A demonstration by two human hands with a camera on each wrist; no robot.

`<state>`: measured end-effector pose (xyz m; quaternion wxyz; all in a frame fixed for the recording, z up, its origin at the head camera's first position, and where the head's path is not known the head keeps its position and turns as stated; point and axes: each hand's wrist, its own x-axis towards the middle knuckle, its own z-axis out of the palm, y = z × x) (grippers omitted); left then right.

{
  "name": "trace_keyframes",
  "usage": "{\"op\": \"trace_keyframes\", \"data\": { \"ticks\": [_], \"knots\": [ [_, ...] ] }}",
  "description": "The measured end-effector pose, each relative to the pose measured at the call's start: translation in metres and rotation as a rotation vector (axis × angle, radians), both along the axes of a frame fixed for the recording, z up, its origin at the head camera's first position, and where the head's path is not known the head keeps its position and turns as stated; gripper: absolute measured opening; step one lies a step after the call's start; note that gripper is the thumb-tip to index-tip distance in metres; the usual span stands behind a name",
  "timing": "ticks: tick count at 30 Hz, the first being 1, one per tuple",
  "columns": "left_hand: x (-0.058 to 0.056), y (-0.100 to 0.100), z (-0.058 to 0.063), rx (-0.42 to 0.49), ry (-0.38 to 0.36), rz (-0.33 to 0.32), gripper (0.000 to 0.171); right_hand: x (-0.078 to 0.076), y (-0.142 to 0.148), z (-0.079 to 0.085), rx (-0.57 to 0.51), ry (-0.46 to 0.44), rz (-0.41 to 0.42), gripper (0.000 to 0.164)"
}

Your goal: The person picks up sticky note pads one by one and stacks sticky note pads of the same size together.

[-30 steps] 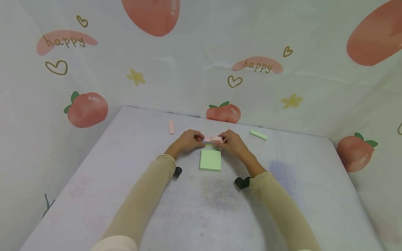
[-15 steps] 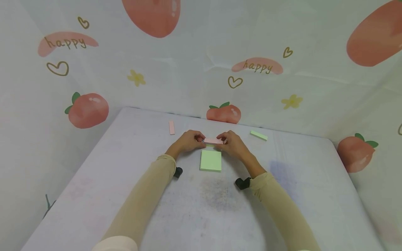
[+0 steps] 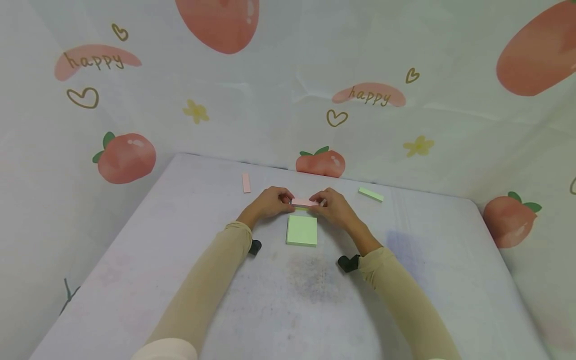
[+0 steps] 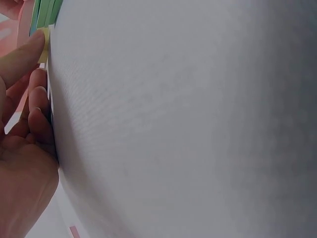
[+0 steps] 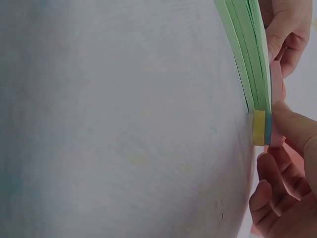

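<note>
Both hands meet at a small stack of narrow sticky-note pads. On top lies a pink pad point(image 3: 305, 202), with a blue pad point(image 5: 268, 130) and a yellow pad point(image 5: 259, 128) beneath it. My left hand point(image 3: 271, 201) pinches the stack's left end between thumb and fingers. At the right end, my right hand point(image 3: 332, 205) pinches it, thumb on the near side in the right wrist view. Just nearer to me sits a thick square light-green sticky-note pad point(image 3: 302, 230), its layered edges point(image 5: 247, 54) showing beside the strips.
A loose pink strip point(image 3: 246, 183) lies at the back left of the white-covered table point(image 3: 288, 310). At the back right is a light-green strip point(image 3: 371, 194). A printed cloth point(image 3: 270, 90) hangs behind the table's far edge.
A second ago the pink paper on top was bowed, with blue showing below its front. It now lies flat on the stack; the right fingers have drawn in slightly over its end.
</note>
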<state>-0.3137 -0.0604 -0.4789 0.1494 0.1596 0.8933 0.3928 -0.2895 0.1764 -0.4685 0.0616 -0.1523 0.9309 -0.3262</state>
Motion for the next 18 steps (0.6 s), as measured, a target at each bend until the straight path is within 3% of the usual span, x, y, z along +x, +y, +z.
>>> {"op": "trace_keyframes", "data": {
  "ticks": [6, 18],
  "knots": [
    [-0.0024, -0.0011, -0.0030, 0.017, -0.004, -0.012, 0.034, 0.0002, 0.0020, -0.0010, 0.019, -0.007, -0.012, 0.035],
    [-0.0023, -0.0014, -0.0027, 0.008, 0.004, -0.008, 0.035, -0.0021, 0.0021, -0.0045, 0.029, 0.010, -0.009, 0.031]
  ]
}}
